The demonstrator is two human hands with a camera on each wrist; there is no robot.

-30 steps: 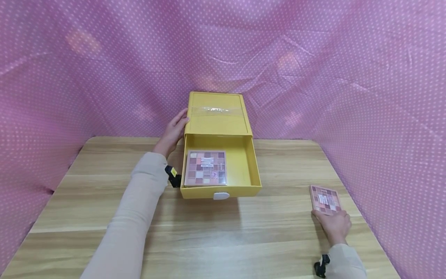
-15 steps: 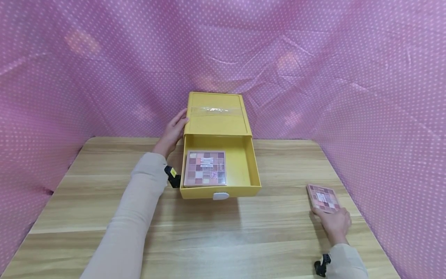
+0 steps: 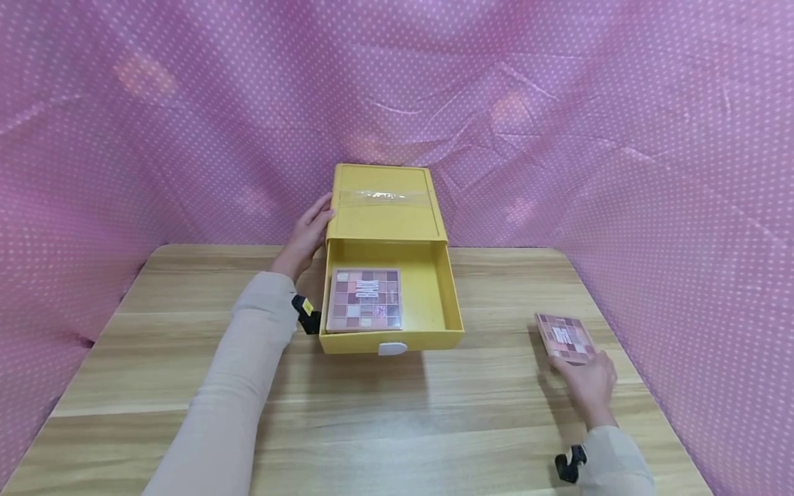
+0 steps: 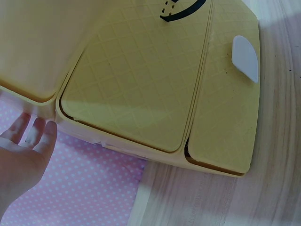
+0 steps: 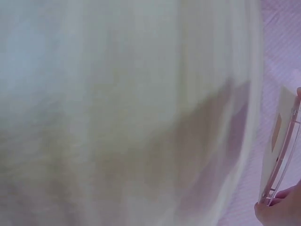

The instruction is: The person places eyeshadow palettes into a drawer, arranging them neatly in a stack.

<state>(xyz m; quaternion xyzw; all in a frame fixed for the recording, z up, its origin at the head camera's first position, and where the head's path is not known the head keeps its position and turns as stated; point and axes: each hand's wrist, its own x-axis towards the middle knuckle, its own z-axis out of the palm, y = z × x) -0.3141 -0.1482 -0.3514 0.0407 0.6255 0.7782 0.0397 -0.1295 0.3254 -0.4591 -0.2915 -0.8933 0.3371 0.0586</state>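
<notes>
The held palette [image 3: 563, 337] is over the right part of the wooden table [image 3: 484, 427], well apart from the yellow drawer unit [image 3: 387, 224]. From the left, a pale sleeve [image 3: 229, 379] runs up to the left hand [image 3: 306, 238], whose fingers are extended and touch the left side of the unit without gripping it; a black wrist device [image 3: 307, 315] sits at the cuff. The left wrist view shows those fingertips at the unit's edge, near waffle-patterned panels [image 4: 136, 80], one bearing a pale tab [image 4: 244, 57]. Clear tape [image 3: 384, 196] crosses the top of the unit. Its open drawer [image 3: 434, 339] juts toward the person, with a white pull [image 3: 393, 348] on the front. A second palette [image 3: 364, 298] lies inside on the left, its face a grid of muted squares with large white lettering (printed sideways), and bare yellow floor shows to its right. Farther right, the right hand [image 3: 586, 386] grasps the held palette by its near end, thumb on the left, the grid face upward. The right wrist view catches that palette nearly edge-on, with the table blurred. A pink dotted curtain [image 3: 558, 138] hangs behind.
</notes>
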